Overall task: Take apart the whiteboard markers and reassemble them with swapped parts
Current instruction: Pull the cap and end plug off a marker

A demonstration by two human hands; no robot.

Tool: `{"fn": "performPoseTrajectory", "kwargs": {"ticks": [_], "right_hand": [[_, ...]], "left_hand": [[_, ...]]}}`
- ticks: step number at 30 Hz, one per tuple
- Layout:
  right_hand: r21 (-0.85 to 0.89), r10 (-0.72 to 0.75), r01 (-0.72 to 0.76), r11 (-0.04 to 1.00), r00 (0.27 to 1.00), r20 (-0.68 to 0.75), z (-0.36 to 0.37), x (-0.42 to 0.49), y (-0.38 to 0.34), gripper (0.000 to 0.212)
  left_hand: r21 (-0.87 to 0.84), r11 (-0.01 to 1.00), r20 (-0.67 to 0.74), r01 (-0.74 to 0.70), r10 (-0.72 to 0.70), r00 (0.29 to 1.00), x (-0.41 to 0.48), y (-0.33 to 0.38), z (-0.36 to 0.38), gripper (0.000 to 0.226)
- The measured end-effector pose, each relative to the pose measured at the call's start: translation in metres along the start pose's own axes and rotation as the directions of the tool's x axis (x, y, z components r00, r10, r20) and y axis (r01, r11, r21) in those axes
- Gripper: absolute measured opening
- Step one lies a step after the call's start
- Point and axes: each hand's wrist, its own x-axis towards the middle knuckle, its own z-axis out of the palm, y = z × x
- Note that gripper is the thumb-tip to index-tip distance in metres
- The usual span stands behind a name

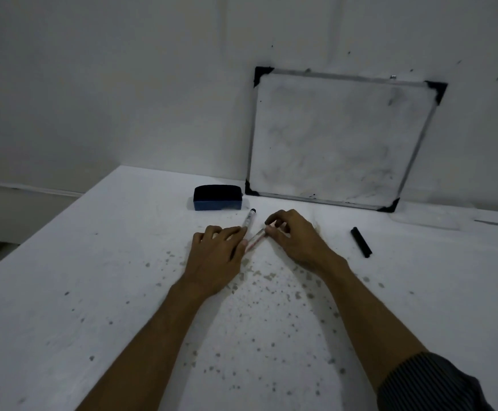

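Two whiteboard markers lie on the white table (93, 292) between my hands. A white-barrelled marker (248, 218) with a black tip points away from me, its near end under the fingers of my left hand (216, 258). A second marker with red print (255, 239) runs slantwise between both hands. My right hand (293, 237) pinches its far end with fingertips, while my left thumb touches its near end. A loose black cap (361, 242) rests on the table to the right of my right hand.
A dark blue eraser (217, 198) sits beyond the markers. A smudged whiteboard (336, 140) with black corners leans against the wall behind. The table's left edge runs diagonally at the left. Dark specks dot the tabletop.
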Motion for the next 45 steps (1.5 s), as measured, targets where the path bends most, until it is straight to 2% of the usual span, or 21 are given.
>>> {"fn": "performPoseTrajectory", "kwargs": {"ticks": [2, 8, 12, 16, 20, 22, 24, 26, 28, 31, 33, 34, 37, 38, 40, 41, 42, 45], "right_hand": [[-0.053, -0.067, 0.07, 0.996, 0.997, 0.045, -0.006, -0.014, 0.004, 0.024], [-0.207, -0.063, 0.105, 0.973, 0.978, 0.198, -0.02, -0.016, 0.004, 0.035], [-0.199, -0.075, 0.116, 0.973, 0.977, 0.202, -0.022, -0.015, -0.002, 0.032], [-0.08, -0.088, 0.099, 0.992, 0.987, 0.136, -0.021, -0.025, 0.0, 0.022], [0.051, -0.038, 0.032, 0.998, 0.992, 0.118, -0.024, -0.046, -0.002, 0.033], [0.17, 0.035, -0.059, 0.984, 0.989, 0.142, -0.033, -0.057, -0.009, 0.027], [0.35, 0.07, -0.104, 0.931, 0.992, 0.107, -0.042, -0.067, -0.015, 0.025], [0.55, 0.126, -0.113, 0.828, 0.992, 0.014, -0.05, -0.073, -0.021, 0.025], [0.701, 0.209, -0.124, 0.702, 0.977, -0.035, -0.056, -0.075, -0.027, 0.028], [0.822, 0.24, -0.119, 0.557, 0.971, -0.022, -0.066, -0.082, -0.032, 0.025], [0.894, 0.246, -0.097, 0.438, 0.969, -0.016, -0.074, -0.089, -0.032, 0.027], [0.905, 0.264, -0.086, 0.417, 0.964, -0.03, -0.076, -0.093, -0.031, 0.028], [0.829, 0.325, -0.135, 0.542, 0.944, -0.059, -0.079, -0.101, -0.024, 0.027], [0.822, 0.309, -0.169, 0.544, 0.951, -0.009, -0.078, -0.103, -0.02, 0.028], [0.846, 0.259, -0.283, 0.451, 0.949, 0.179, -0.075, -0.104, -0.016, 0.03], [0.845, 0.233, -0.342, 0.411, 0.936, 0.266, -0.073, -0.105, -0.016, 0.03], [0.83, 0.216, -0.375, 0.413, 0.926, 0.311, -0.073, -0.106, -0.015, 0.031], [0.748, 0.23, -0.383, 0.542, 0.924, 0.306, -0.075, -0.109, -0.011, 0.032]], "left_hand": [[0.047, 0.999, 0.003, -0.016, 0.016, 1.0, -0.003, 0.003, -0.001, 0.066], [0.067, 0.997, 0.05, -0.048, 0.045, 0.998, -0.007, 0.003, -0.001, 0.07], [0.062, 0.998, 0.076, -0.033, 0.028, 0.997, -0.008, 0.003, -0.001, 0.08], [-0.02, 0.999, 0.08, -0.035, 0.036, 0.996, -0.009, 0.002, -0.002, 0.071], [-0.05, 0.997, 0.056, -0.057, 0.059, 0.997, -0.01, 0.003, -0.003, 0.064], [-0.087, 0.993, 0.011, -0.082, 0.084, 0.996, -0.014, 0.007, -0.007, 0.052], [-0.163, 0.98, -0.026, -0.116, 0.114, 0.993, -0.019, 0.018, -0.012, 0.05], [-0.274, 0.95, -0.083, -0.152, 0.134, 0.987, -0.024, 0.041, -0.016, 0.059], [-0.432, 0.897, -0.079, -0.096, 0.069, 0.994, -0.024, 0.072, -0.018, 0.058], [-0.536, 0.844, 0.025, -0.012, 0.03, 0.999, -0.014, 0.106, -0.012, 0.04], [-0.586, 0.81, 0.048, -0.024, 0.065, 0.997, -0.005, 0.118, -0.01, 0.04], [-0.64, 0.768, 0.064, 0.003, 0.049, 0.997, -0.001, 0.122, -0.01, 0.044], [-0.809, 0.58, 0.089, 0.093, -0.036, 0.995, 0.003, 0.125, -0.006, 0.058], [-0.848, 0.522, 0.074, 0.091, -0.054, 0.996, 0.003, 0.124, -0.003, 0.058], [-0.898, 0.435, 0.044, 0.067, -0.063, 0.997, 0.004, 0.12, 0.002, 0.048], [-0.911, 0.409, 0.039, 0.059, -0.057, 0.998, 0.005, 0.119, 0.002, 0.041], [-0.915, 0.399, 0.038, 0.053, -0.046, 0.998, 0.006, 0.117, 0.002, 0.035], [-0.893, 0.45, 0.028, 0.019, 0.012, 1.0, 0.008, 0.116, 0.001, 0.024]]}}
